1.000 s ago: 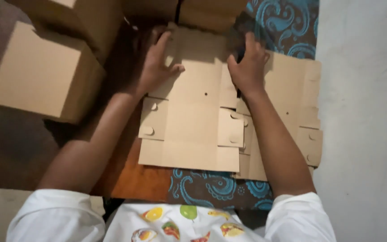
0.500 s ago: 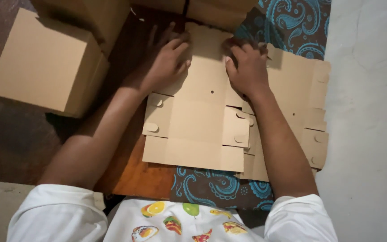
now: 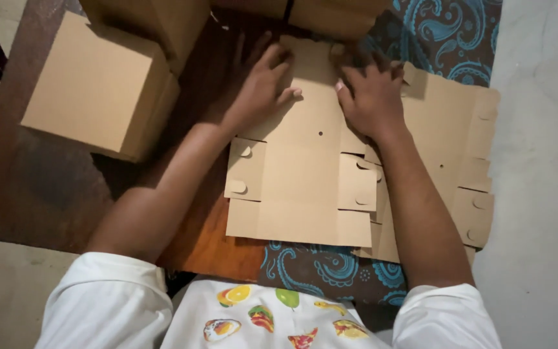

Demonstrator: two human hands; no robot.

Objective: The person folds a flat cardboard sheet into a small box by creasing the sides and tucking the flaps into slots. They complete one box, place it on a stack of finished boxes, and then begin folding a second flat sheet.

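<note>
1. Left hand (image 3: 261, 87): fingers (image 3: 278, 57) spread apart and pressed flat on the far left part of the top flat cardboard blank (image 3: 305, 174). Nothing gripped; thumb lies out to the right on the sheet.
2. Right hand (image 3: 371, 97): fingers (image 3: 356, 77) slightly curled and loosely apart, pressing down on the same blank just right of the left hand. Fingertips sit at the blank's far edge; cannot tell if they hook under it.
3. The two hands are near each other, not touching, with a narrow strip of cardboard between them.
4. The cardboard blank is unfolded, die-cut, with side flaps, tab slots and a small hole near the middle. It lies flat in front of the person, on top of a stack of similar blanks (image 3: 453, 161) offset to the right.
5. The stack rests partly on a brown wooden table (image 3: 201, 239), partly on a blue patterned cloth (image 3: 330, 271).
6. An assembled cardboard box (image 3: 98, 90) stands on the table to the left, well apart from the hands.
7. More cardboard boxes (image 3: 305, 13) sit at the far edge, just beyond the fingertips.
8. The person wears a white top with a fruit-print front (image 3: 272, 320).
</note>
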